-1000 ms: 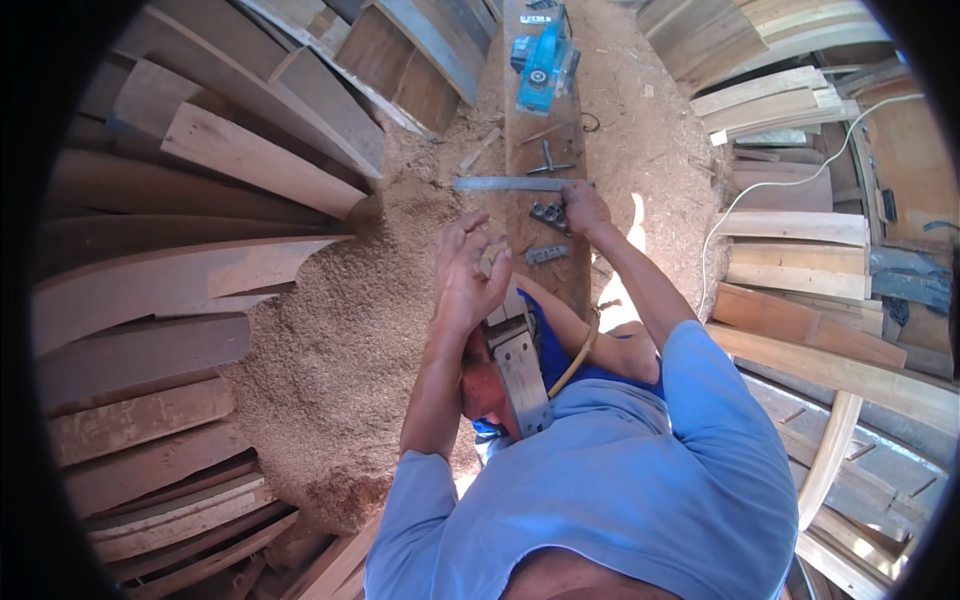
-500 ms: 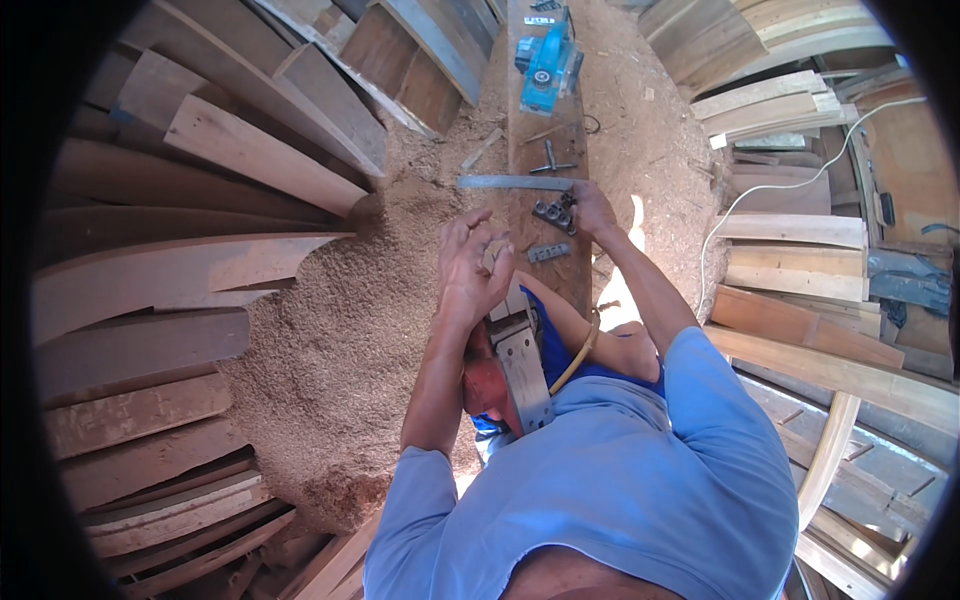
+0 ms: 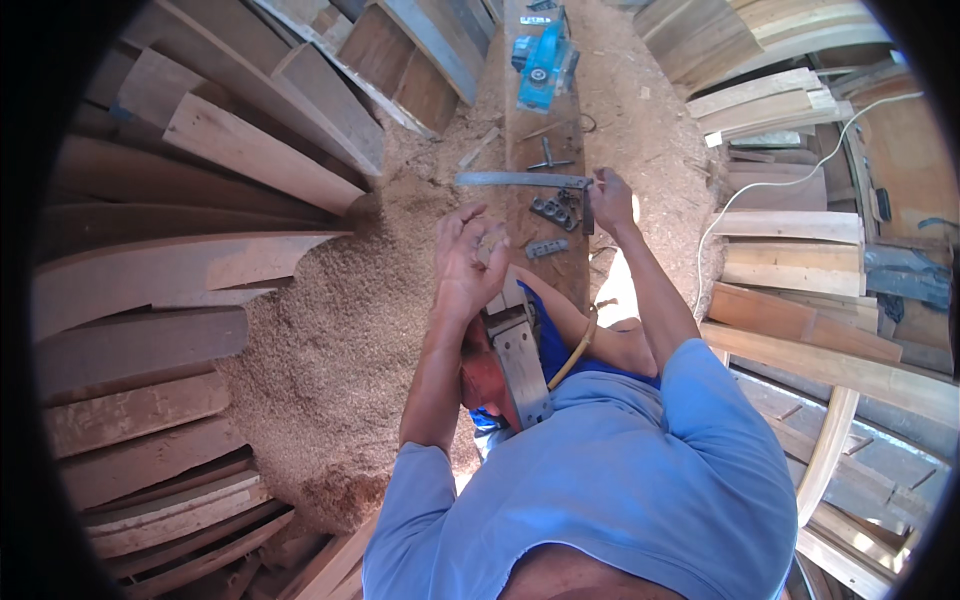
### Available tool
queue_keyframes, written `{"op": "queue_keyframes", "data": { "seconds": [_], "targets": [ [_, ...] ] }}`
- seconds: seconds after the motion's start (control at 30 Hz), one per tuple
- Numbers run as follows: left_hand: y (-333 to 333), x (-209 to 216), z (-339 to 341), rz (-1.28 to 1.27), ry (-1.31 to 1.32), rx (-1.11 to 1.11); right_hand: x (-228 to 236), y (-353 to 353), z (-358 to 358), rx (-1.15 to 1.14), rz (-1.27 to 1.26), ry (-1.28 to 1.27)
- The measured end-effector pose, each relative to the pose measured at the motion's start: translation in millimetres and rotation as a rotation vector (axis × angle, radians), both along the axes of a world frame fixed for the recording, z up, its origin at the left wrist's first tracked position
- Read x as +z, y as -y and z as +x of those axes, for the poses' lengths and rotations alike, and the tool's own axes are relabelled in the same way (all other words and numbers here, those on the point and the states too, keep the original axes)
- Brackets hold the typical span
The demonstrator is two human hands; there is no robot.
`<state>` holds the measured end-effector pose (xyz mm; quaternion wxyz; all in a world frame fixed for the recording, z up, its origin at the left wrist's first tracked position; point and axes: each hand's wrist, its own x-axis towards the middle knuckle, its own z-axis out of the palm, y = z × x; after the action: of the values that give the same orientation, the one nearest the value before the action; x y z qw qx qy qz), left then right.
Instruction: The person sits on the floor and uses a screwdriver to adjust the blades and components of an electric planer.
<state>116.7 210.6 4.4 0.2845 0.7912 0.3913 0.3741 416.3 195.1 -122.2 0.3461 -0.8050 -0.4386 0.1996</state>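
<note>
In my lap lies a red power planer (image 3: pixel 488 375) with its grey metal sole (image 3: pixel 522 365) facing up. My left hand (image 3: pixel 468 255) is raised at the planer's far end, its fingers curled around a small yellowish patch that I cannot make out. On the plank (image 3: pixel 548 270) ahead, a try square (image 3: pixel 520 180) has its long metal blade pointing left and its dark stock toward me. My right hand (image 3: pixel 612 198) is at the square's corner, fingers closed against it. Just nearer are some dark metal parts (image 3: pixel 555 211) and a grey slotted block (image 3: pixel 546 247).
A T-handled wrench (image 3: pixel 548 156) lies beyond the square, and a blue power planer (image 3: pixel 541 75) sits farther along the plank. Wood shavings (image 3: pixel 330 350) cover the ground. Stacked boards (image 3: pixel 160 330) flank the left, and more boards (image 3: pixel 795 270) with a white cord (image 3: pixel 770 187) the right.
My right hand has shifted right to the square's corner, uncovering its dark stock. The fingers of my left hand have loosened a little and lifted slightly.
</note>
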Motion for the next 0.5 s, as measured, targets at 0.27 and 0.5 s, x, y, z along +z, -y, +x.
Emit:
{"op": "queue_keyframes", "data": {
  "seconds": [0.27,0.5],
  "targets": [
    [0,-3,-17,0.009,0.012,0.069,2,86,24,0.135,-1.007,0.547],
    [-1,-6,-11,0.067,-0.044,0.043,-38,196,-11,0.297,-1.204,0.353]
  ]
}}
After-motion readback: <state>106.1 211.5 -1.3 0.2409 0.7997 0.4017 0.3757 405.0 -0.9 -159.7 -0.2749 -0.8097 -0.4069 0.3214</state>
